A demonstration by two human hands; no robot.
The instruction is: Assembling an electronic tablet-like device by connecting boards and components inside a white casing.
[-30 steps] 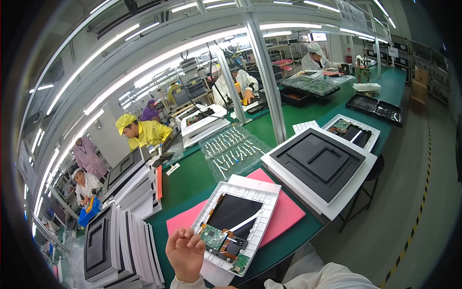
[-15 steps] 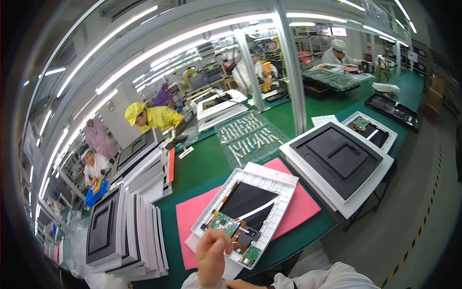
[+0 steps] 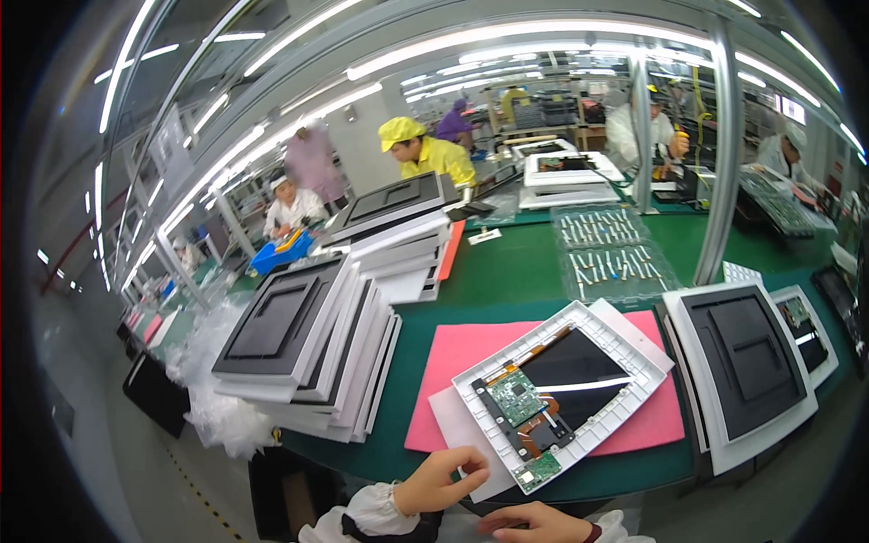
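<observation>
Near the green tabletop's (image 3: 520,267) front edge, a white plastic-framed rectangular panel (image 3: 566,362) lies with green circuit boards (image 3: 516,398) fitted, its back uncovered; the left hand (image 3: 441,481) and right hand (image 3: 536,523) are empty, loosely curled

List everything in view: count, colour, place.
open device: one, white-framed, centre
circuit boards: two, green, inside it
mat: one, pink, beneath device
bench: one, green, mid-view
foam-lined trays: three stacks, black and white, left and right
strips: many, mostly white, beyond mat
second open device: one, white-framed, right
bin: one, blue, upper left
plastic wrap: one heap, clear, left
co-workers: several, white, yellow, purple clothing, background
left hand: one, white sleeve, lower centre
right hand: one, white sleeve, bottom edge
</observation>
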